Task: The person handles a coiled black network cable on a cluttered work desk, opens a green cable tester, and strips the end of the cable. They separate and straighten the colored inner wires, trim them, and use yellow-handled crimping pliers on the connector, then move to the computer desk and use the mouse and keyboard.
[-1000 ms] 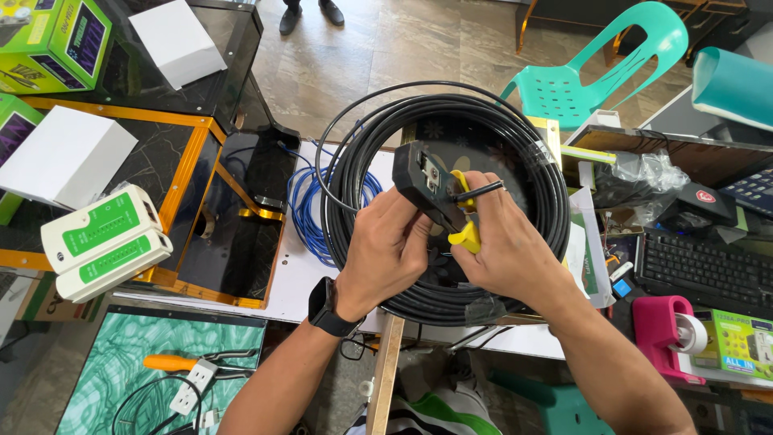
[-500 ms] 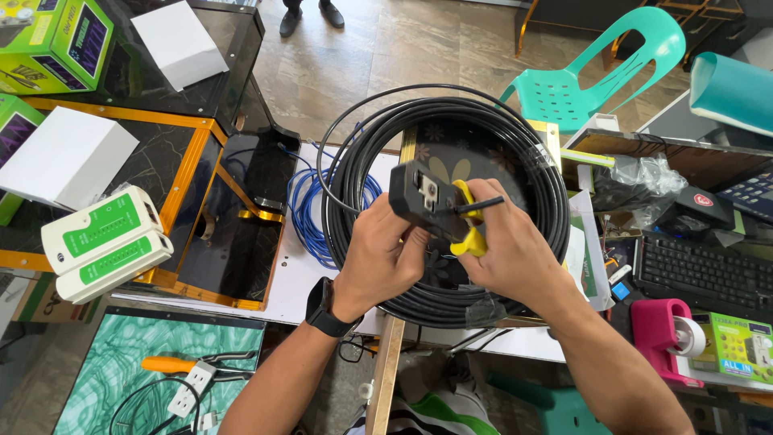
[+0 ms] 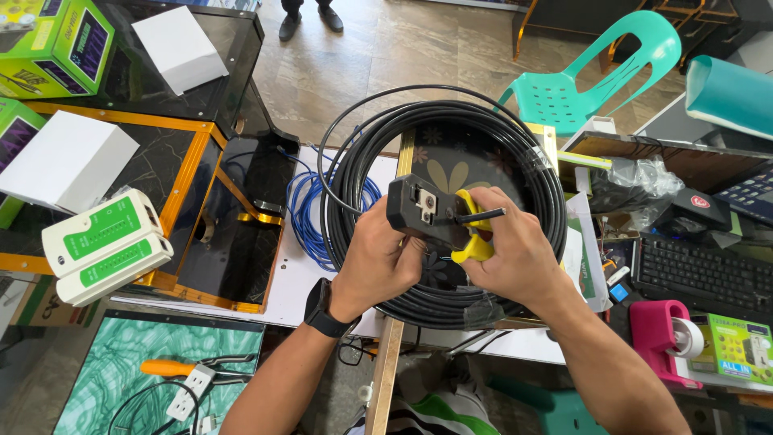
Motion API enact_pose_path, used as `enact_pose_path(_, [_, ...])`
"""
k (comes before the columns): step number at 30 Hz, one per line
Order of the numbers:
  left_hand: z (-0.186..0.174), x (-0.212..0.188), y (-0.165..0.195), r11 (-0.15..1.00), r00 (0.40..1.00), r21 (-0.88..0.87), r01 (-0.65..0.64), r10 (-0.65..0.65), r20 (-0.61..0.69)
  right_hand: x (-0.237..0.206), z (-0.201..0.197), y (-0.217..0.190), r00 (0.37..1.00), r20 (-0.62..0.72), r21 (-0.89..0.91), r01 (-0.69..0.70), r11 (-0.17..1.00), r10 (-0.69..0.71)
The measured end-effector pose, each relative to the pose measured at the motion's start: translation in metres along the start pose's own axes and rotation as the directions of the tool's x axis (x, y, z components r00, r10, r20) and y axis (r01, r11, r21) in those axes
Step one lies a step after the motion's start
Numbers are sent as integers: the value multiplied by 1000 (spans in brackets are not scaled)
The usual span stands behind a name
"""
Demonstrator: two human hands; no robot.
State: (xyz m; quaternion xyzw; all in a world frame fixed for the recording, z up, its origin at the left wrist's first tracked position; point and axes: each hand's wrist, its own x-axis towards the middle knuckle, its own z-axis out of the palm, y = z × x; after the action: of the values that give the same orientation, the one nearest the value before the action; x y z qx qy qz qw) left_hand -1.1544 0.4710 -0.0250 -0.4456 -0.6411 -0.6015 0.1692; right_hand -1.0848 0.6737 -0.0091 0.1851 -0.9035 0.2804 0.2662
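The person is wearing a black smartwatch (image 3: 320,310) with a dark band on the left wrist. Both forearms are showing bare, with no sleeves. The left hand (image 3: 378,262) and right hand (image 3: 515,254) are wearing no gloves or rings.

Black cable coil (image 3: 531,173) ringing both hands; bare floor (image 3: 403,56) beyond.
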Motion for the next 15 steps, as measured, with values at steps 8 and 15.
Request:
enact_pose_path(8, [-6, 4, 6, 999, 999, -31, -38, 39, 29, -3, 0, -1, 999, -38, -49, 15, 999, -16])
enact_pose_path(15, [-5, 3, 6, 970, 983, 181, -163, 175, -54, -2, 1, 1, 997, -68, 7, 30, 1000, -30])
